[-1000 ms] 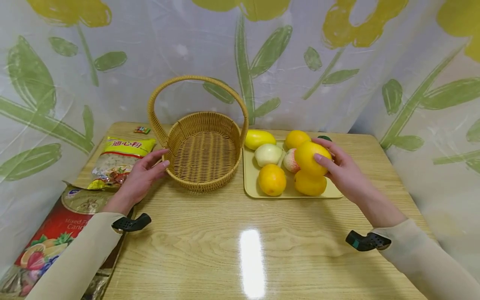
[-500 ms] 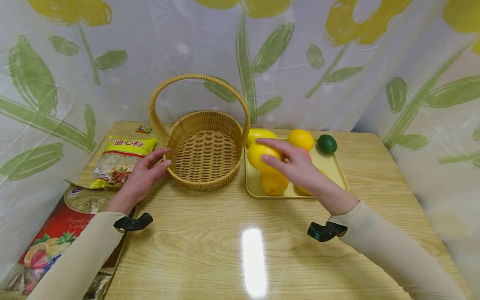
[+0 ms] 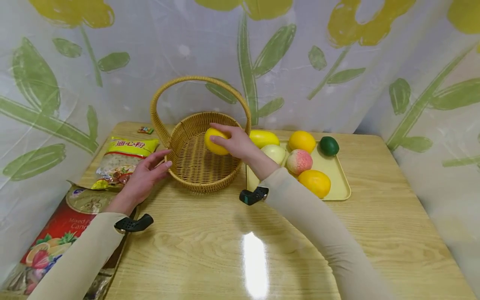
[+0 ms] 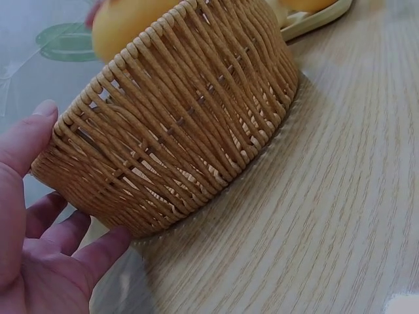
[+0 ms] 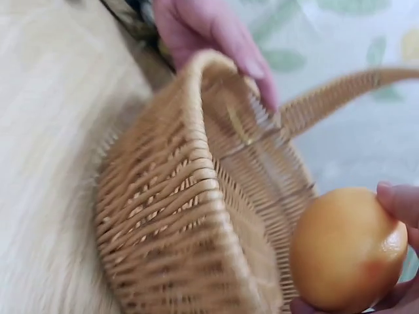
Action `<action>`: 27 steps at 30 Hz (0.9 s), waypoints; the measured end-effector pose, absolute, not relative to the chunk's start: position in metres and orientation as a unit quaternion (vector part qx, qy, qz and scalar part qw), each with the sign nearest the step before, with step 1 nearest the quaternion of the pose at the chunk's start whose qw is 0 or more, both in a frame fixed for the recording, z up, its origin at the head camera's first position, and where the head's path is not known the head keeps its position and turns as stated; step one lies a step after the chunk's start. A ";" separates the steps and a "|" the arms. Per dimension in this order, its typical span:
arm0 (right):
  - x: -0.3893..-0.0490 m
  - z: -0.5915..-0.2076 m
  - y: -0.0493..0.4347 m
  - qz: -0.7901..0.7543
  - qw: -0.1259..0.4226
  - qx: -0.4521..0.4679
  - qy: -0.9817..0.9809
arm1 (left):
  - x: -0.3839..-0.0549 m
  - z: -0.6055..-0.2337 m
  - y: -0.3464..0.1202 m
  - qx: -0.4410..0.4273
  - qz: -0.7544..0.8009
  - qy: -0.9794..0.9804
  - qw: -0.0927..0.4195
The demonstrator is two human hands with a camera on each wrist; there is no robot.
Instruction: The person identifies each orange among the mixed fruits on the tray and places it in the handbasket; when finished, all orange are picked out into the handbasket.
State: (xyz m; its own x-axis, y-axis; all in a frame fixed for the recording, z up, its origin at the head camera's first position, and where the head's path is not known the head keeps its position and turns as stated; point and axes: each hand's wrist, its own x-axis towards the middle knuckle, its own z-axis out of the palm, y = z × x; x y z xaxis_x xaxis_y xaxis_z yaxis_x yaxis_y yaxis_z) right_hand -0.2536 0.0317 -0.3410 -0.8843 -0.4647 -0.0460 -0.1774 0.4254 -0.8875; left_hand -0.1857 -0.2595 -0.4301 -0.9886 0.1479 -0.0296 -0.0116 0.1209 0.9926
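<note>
In the head view my right hand (image 3: 238,141) holds an orange (image 3: 214,146) inside the wicker basket (image 3: 202,185), over its woven floor. The right wrist view shows the orange (image 5: 340,252) between thumb and fingers, beyond the near rim. My left hand (image 3: 150,168) touches the basket's left side near the foot of the tall arched handle. Seen from the left wrist, the thumb is at the rim and relaxed fingers rest against the outer wall (image 4: 177,124). Right of the basket, a pale yellow tray (image 3: 341,187) carries more fruit, partly hidden by my right forearm.
On the tray lie a peach (image 3: 300,161), oranges (image 3: 315,183), a whitish round fruit (image 3: 273,153) and a dark green fruit (image 3: 329,146). A long yellow fruit (image 3: 264,138) lies behind. At left are a pasta bag (image 3: 127,156), candy bag (image 3: 63,233) and small wrapper (image 3: 145,130).
My right hand has carried the orange leftward from above the tray into the basket, uncovering the tray's right side. The left hand has stayed at the basket's side.
</note>
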 end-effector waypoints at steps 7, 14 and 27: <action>-0.281 -0.358 0.002 -0.522 0.154 -0.098 0.833 | -0.186 -0.431 -0.259 0.048 0.664 0.743 0.064; -0.294 -0.378 -0.012 -0.538 0.146 -0.023 0.830 | -0.187 -0.430 -0.260 0.056 0.665 0.742 0.061; -0.295 -0.389 -0.025 -0.560 0.123 -0.026 0.819 | -0.186 -0.432 -0.260 0.051 0.661 0.747 0.059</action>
